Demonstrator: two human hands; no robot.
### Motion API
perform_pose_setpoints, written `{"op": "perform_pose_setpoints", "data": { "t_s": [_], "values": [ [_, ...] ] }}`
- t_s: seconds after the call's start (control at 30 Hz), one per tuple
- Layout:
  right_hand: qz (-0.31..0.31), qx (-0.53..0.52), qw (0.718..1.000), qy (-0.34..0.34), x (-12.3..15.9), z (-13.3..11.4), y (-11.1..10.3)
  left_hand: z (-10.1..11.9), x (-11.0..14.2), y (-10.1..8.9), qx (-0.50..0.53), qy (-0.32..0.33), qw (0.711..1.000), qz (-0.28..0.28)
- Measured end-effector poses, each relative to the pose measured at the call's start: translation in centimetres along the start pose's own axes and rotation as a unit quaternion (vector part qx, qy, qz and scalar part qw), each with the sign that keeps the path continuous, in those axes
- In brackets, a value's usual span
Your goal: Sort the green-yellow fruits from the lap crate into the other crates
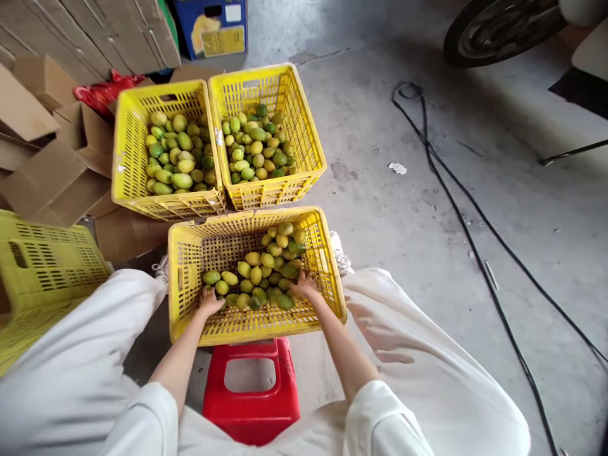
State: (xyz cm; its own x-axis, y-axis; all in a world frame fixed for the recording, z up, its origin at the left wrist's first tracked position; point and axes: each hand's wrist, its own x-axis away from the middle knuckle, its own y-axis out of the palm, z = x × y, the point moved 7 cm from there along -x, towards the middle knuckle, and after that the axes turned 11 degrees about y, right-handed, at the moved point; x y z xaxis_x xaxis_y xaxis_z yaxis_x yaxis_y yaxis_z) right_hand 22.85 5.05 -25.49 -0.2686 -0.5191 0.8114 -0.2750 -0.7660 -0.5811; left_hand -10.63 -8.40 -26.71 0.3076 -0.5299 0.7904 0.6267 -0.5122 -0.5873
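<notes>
Right in front of me a yellow plastic crate (256, 329) rests tilted on a red stool (251, 405). Green and yellow oval fruits (255, 275), rather like lemons, lie mostly in its middle and right part. Inside the near left corner, my left hand (210, 301) is open, its thumb apart and touching or close to the nearest fruits; its fingertips are partly hidden. My right hand (306, 286) is at the right side of the pile, open with fingers spread against the fruits. Neither hand has a fruit clearly gripped.
Beyond stand a left crate (124, 142) and a right crate (304, 117), both yellow and holding similar fruits. Flattened cardboard (57, 177) and a yellow-green crate (52, 272) lie at left. A black cable (468, 234) crosses the floor at right, below a wheel (498, 31).
</notes>
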Motion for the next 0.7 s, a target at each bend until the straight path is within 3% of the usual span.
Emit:
{"op": "perform_pose_setpoints", "data": {
  "t_s": [0.13,0.37,0.7],
  "values": [
    [-0.008,0.009,0.999,0.053,-0.4,0.5,2.2,-0.4,0.4,1.9,-0.07,-0.013,0.997,-0.013],
    [-0.054,0.011,0.996,0.066,-1.7,0.2,1.8,-0.6,0.7,1.4,-0.097,0.016,0.995,-0.028],
    [-0.012,0.004,1.0,0.021,-2.6,0.6,0.5,-2.0,1.8,-0.1,0.121,0.095,0.988,0.004]
  ]
}}
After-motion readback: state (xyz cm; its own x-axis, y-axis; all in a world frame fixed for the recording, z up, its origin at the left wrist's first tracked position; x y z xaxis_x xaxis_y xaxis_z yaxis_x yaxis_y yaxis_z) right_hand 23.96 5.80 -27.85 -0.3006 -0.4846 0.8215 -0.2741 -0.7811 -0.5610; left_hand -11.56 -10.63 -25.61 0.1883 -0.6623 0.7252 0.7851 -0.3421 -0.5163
